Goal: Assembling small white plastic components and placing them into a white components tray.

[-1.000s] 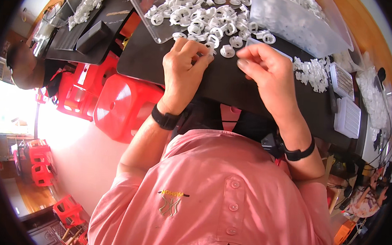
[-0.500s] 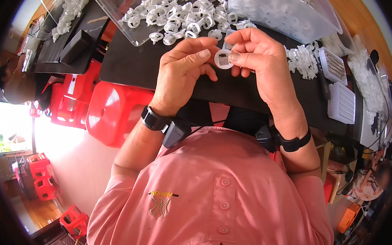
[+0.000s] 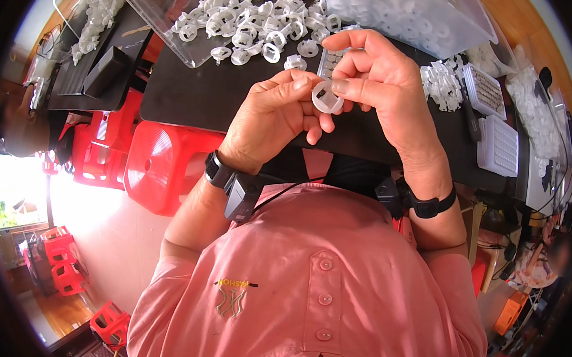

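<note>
A white round plastic part (image 3: 329, 102) with a small dark piece in its centre opening is held up over the near edge of the black table (image 3: 193, 96). My right hand (image 3: 384, 87) pinches its right side between thumb and fingers. At its left side, my left hand (image 3: 280, 104) steadies it with bent fingers, the thumb resting near the rim. Beyond my fingers, a small tray with round wells (image 3: 328, 65) is partly hidden by my right hand. Similar white round parts (image 3: 249, 24) lie in a loose pile at the far side.
A translucent bin (image 3: 411, 20) of white parts stands far right, a clear plastic container (image 3: 149, 16) far left. To the right are small white pieces (image 3: 441, 86), a case of small parts (image 3: 484, 92) and a white ribbed tray (image 3: 498, 147). A red stool (image 3: 160, 165) stands left.
Both hands have come slightly closer to me with the white part, which is now tilted differently. The left fingers have closed in on its left side, and more of the welled tray shows.
</note>
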